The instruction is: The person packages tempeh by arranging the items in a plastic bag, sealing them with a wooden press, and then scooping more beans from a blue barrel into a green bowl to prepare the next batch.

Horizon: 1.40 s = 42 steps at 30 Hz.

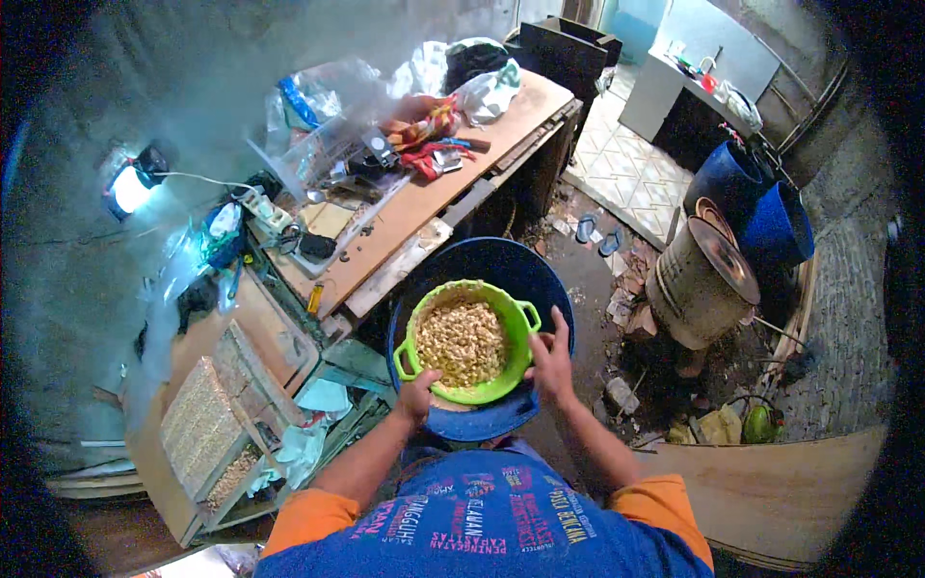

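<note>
The left grip [416, 397] clasps the near rim of a round lime-green plastic basin [516, 349]; the right grip [552, 361] holds its right side. Between them, pale, bean-like pieces [461, 337] could spill into the round blue plastic tub [530, 268] beneath if either slackened.

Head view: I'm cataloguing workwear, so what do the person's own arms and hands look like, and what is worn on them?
Short orange sleeves join a blue shirt with multicoloured printing. Below them, both forearms are bare. The left hand and right hand wear no gloves; no watch or bracelet shows.
</note>
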{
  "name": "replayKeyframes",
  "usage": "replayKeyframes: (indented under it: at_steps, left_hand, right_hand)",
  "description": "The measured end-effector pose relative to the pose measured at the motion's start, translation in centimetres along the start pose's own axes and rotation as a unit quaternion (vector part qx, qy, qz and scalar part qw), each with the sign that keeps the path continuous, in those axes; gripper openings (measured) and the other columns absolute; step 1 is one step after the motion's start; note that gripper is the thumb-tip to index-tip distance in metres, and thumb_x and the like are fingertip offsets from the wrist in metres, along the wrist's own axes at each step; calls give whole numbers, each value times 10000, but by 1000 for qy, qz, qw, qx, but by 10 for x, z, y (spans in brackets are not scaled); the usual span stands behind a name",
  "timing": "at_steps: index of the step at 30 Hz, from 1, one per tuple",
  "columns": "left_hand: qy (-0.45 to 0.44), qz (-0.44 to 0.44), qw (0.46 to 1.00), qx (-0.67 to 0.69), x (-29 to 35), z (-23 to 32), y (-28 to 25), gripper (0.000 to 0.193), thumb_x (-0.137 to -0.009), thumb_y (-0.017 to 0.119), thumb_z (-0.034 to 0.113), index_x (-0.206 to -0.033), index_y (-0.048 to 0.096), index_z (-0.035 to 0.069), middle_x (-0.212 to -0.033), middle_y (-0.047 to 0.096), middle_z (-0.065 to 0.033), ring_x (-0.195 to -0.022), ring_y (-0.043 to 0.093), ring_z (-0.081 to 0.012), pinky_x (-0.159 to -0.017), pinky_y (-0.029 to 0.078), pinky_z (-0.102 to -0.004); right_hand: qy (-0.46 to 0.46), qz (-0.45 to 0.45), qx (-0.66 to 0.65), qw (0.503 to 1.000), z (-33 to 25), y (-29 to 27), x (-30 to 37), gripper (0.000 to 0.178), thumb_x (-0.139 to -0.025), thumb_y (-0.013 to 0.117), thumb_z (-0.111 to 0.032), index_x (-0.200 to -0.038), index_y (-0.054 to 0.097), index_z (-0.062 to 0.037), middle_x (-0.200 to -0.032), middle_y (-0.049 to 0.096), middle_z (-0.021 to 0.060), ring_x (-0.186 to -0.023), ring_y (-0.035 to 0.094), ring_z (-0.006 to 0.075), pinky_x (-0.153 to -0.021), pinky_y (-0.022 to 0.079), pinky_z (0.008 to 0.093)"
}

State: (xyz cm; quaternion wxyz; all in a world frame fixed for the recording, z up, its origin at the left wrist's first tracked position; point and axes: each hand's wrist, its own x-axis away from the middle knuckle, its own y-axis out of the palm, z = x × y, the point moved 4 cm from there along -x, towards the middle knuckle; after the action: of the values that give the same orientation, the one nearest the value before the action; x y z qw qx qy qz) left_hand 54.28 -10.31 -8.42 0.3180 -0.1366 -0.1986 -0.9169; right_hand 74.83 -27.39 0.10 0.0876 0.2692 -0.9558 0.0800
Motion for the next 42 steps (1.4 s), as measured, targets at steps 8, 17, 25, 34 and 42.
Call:
replayKeyframes:
  at_steps: [8, 17, 25, 34, 42]
  left_hand:
    - [69, -33, 975, -209, 1, -11, -3, 425, -861, 600, 268, -1191, 580, 2, -1080, 669, -132, -939, 660, -295, -911, 519, -382]
    - [135, -37, 897, -419, 30, -17, 14, 237, -849, 613, 262, -915, 641, 37, -870, 653, -166, -800, 631, -331, -808, 512, -415]
    - [14, 5, 964, -267, 29, -41, 30, 282, -910, 512, 185, -1054, 665, -4, -1020, 690, -128, -950, 649, -209, -880, 505, -359]
    - [-59, 174, 983, 20, 114, -3, 38, 343, -835, 557, 179, -1104, 640, -16, -1043, 681, -125, -948, 659, -240, -883, 505, -374]
    - [-75, 325, 934, 130, 203, 39, 51, 362, -862, 598, 216, -1115, 634, -40, -1039, 688, -126, -919, 665, -229, -870, 505, -349]
  right_hand:
    - [-194, 48, 48, 979, -39, -17, -17, 281, -952, 545, -147, -1215, 542, -49, -1036, 620, 93, -934, 586, 190, -847, 470, 308]
    - [-164, 67, 131, 976, 12, -29, 9, 269, -962, 508, -197, -1213, 548, -108, -1077, 640, 153, -944, 643, 285, -813, 496, 368]
    - [-122, 20, 156, 980, 34, -51, 15, 317, -964, 512, -203, -1260, 521, -88, -1038, 656, 184, -940, 652, 307, -809, 507, 385]
    - [-74, -16, 96, 992, 89, -90, -35, 422, -948, 559, -219, -1328, 513, -43, -1064, 627, 103, -906, 604, 213, -824, 493, 348]
    - [10, -246, 414, 876, 287, -116, 18, 409, -896, 608, -384, -984, 662, 12, -871, 685, 175, -862, 651, 334, -776, 494, 419]
